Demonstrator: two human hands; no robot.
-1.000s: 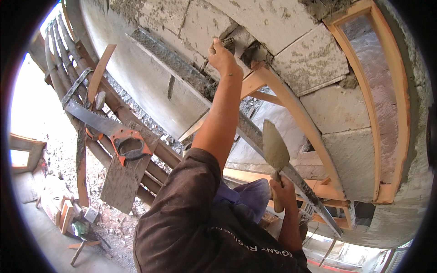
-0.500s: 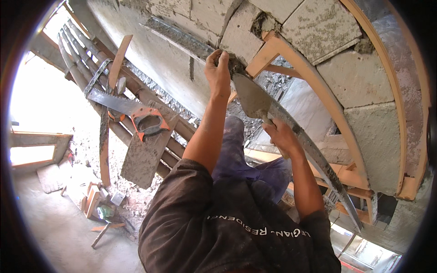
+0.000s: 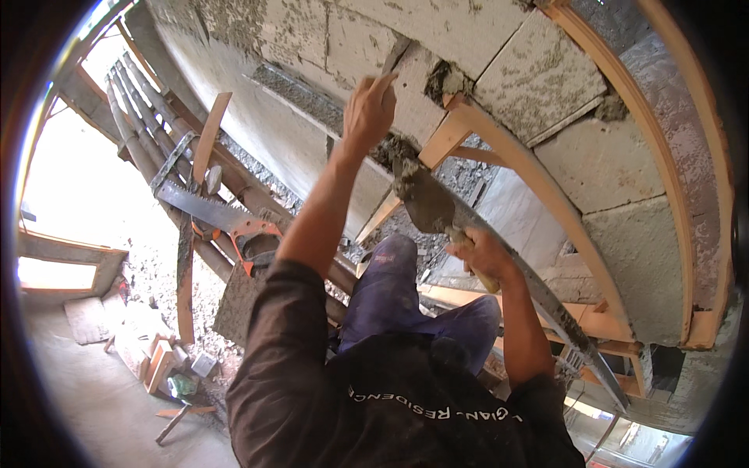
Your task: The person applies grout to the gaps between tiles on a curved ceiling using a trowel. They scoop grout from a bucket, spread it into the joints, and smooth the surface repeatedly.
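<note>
My left hand [image 3: 368,111] reaches up to a grey concrete block [image 3: 425,105] in the curved wall, fingertips pressed at a mortar joint, with nothing held in it. My right hand [image 3: 480,256] grips the handle of a trowel [image 3: 425,204], whose blade carries wet grey mortar. The blade's tip sits just below my left hand, next to the joint. A wooden arch frame [image 3: 546,183] runs under the blocks beside both hands. My legs in blue trousers [image 3: 390,288] are below.
A hand saw with an orange handle [image 3: 230,222] lies across scaffold poles [image 3: 136,129] at the left, beside a leaning plank [image 3: 204,148]. A long metal straightedge [image 3: 566,327] slants down to the right. Rubble and small boxes [image 3: 168,366] lie on the floor far below.
My right hand has raised the trowel from down near my knee up to the joint by my left hand. My left hand stays on the block.
</note>
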